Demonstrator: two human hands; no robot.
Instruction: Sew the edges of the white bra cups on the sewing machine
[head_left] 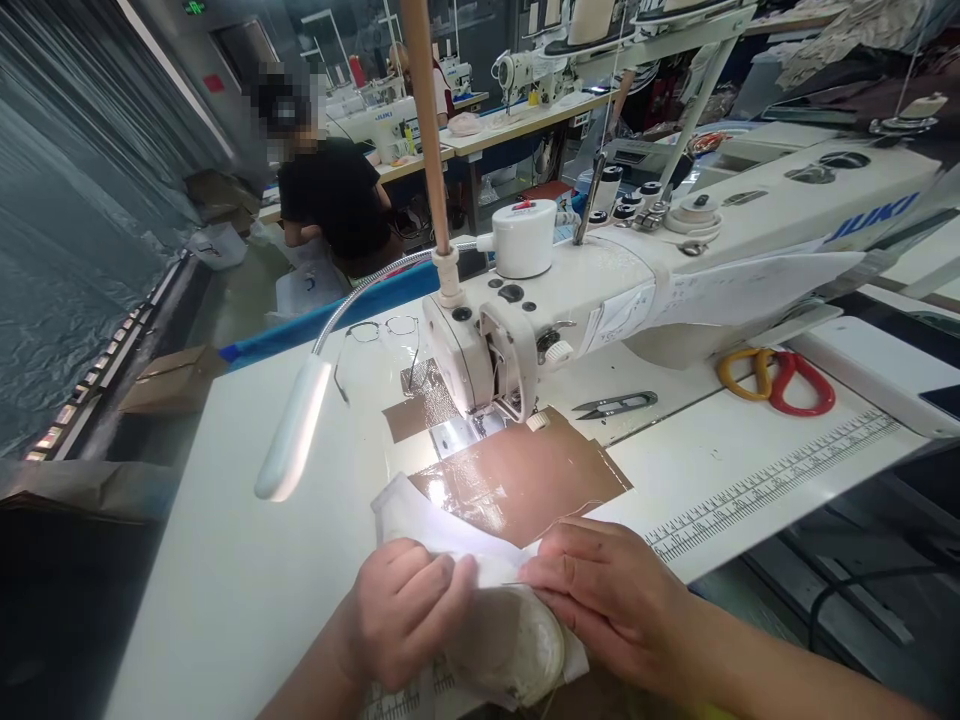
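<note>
- While your hands meet at the counter's (247, 580) near edge, your left hand's (405, 610) grip is curled closed on the white cloth (420, 515).
- Your right hand (607, 590) lies flat on that cloth; whether its grip pinches cannot be told.
- Just beyond lies a brown sheet (517, 475), under the sewing machine (600, 290); snips (615, 404) and scissors (776, 380) sit rightward.
</note>
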